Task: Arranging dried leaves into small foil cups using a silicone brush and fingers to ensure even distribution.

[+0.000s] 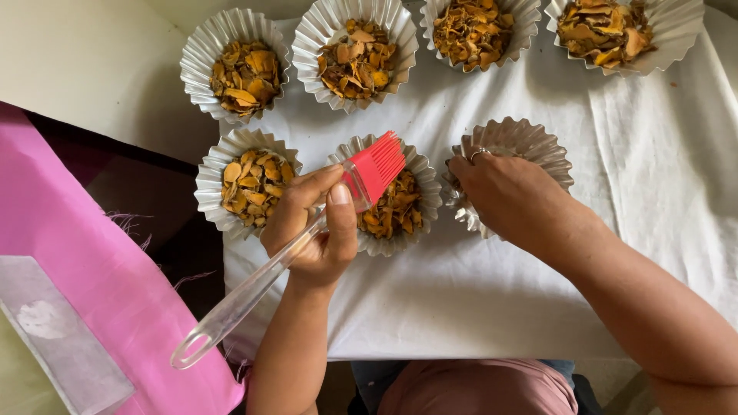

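Note:
My left hand grips a pastry brush with a clear handle and red bristles. The bristles hover over a fluted foil cup filled with dried orange slices. My right hand, a ring on one finger, rests in and on the near rim of another foil cup just to the right; what that cup holds is hidden by the hand. A third filled cup sits left of my left hand.
Four more filled foil cups line the far edge. All stand on a white cloth. A pink fabric with a grey patch lies at the left.

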